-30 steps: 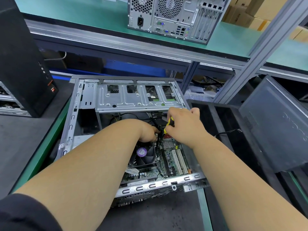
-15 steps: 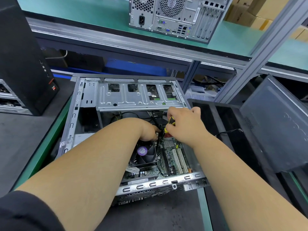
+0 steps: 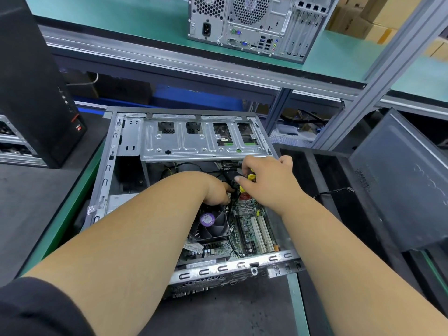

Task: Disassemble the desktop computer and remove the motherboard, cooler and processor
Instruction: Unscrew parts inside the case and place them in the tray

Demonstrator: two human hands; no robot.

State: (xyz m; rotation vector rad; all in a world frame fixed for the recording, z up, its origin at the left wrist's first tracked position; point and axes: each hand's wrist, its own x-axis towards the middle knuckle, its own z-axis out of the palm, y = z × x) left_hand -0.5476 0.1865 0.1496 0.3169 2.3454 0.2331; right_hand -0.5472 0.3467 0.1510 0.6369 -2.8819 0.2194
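Note:
An open desktop case (image 3: 114,151) lies on its side on the bench. Inside sits the green motherboard (image 3: 252,229) with white expansion slots. The black cooler fan (image 3: 211,224) with a purple centre label covers the processor, which is hidden. My right hand (image 3: 269,183) grips a yellow-and-black screwdriver (image 3: 249,178), tip down by the board's far edge. My left hand (image 3: 215,190) reaches in just left of it, fingers curled down among black cables above the fan; what they hold is hidden.
A silver drive cage (image 3: 201,139) spans the case's far end. A black tower (image 3: 36,88) stands at the left, a removed black side panel (image 3: 402,180) leans at the right, and another desktop (image 3: 257,23) stands on the green upper shelf. A slanted metal post (image 3: 378,76) rises at the right.
Both hands stay at the same spot over the board's far edge; only slight shifts of the fingers and screwdriver show.

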